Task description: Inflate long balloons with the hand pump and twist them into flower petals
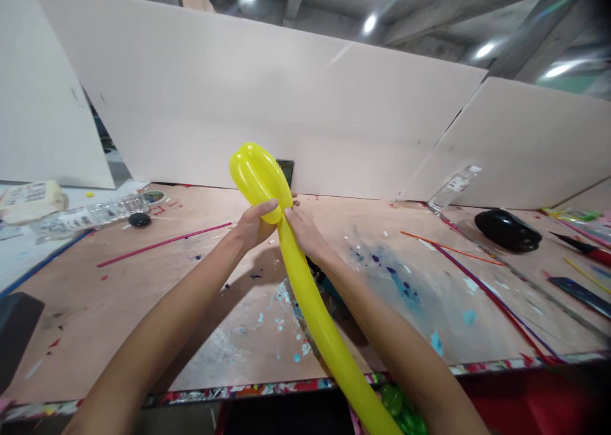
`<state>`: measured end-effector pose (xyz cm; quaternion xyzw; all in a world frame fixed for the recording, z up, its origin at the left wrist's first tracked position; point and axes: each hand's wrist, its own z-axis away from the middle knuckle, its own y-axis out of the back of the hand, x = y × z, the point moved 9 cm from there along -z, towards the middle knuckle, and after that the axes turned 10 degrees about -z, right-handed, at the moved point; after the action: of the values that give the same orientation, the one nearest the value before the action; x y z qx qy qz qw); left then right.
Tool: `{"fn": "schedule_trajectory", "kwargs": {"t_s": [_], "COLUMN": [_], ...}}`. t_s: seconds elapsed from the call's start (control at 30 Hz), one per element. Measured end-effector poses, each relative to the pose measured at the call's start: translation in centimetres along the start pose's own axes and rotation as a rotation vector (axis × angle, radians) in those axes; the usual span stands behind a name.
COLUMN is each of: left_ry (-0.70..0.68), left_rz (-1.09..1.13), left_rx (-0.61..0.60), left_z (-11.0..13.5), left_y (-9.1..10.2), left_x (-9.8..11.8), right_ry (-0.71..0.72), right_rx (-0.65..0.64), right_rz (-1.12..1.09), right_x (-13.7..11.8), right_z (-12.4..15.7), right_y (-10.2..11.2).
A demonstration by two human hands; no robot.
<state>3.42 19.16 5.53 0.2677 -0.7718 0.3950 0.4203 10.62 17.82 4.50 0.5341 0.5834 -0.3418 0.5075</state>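
Observation:
A long yellow modelling balloon (312,301) is held up over the middle of the table. Its far end is bent into a folded loop of side-by-side segments, and its long tail runs down toward me past the table's front edge. My left hand (255,223) is closed on the base of the loop from the left, thumb on top. My right hand (303,230) grips the balloon at the narrow joint just below the loop, its fingers partly hidden behind it. Some dark object lies on the table behind the tail and my right forearm, mostly hidden.
White boards (267,97) stand along the back of the paint-spotted table (191,333). Uninflated balloons (165,244) lie left and right. Plastic bottles (453,188) rest at both sides. A black rounded object (507,229) sits at right; green balloons (401,409) are below the front edge.

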Motion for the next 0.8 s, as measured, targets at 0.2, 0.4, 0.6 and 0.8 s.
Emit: {"fn": "schedule_trajectory", "kwargs": {"t_s": [0.2,0.4,0.6,0.8], "left_ry": [-0.132,-0.176,-0.172,-0.179], "left_rz": [-0.007,-0.057,-0.007,0.008], "left_rx": [0.163,0.297,0.421,0.462], "left_z": [-0.1,0.2,0.4,0.5], "left_y": [1.3,1.5,3.1,3.5], "left_x": [1.8,1.9,1.9,1.9], "right_ry": [0.147,0.173,0.342,0.471], "right_rx": [0.102,0.091,0.244,0.194], "right_rz": [0.22,0.14,0.207,0.47], "right_x": [-1.7,-1.2,-2.3,-3.7], "right_z": [-1.9,-2.1,-0.5,0.2], "right_y": [-0.4,-0.7,-0.5,-1.6]}}
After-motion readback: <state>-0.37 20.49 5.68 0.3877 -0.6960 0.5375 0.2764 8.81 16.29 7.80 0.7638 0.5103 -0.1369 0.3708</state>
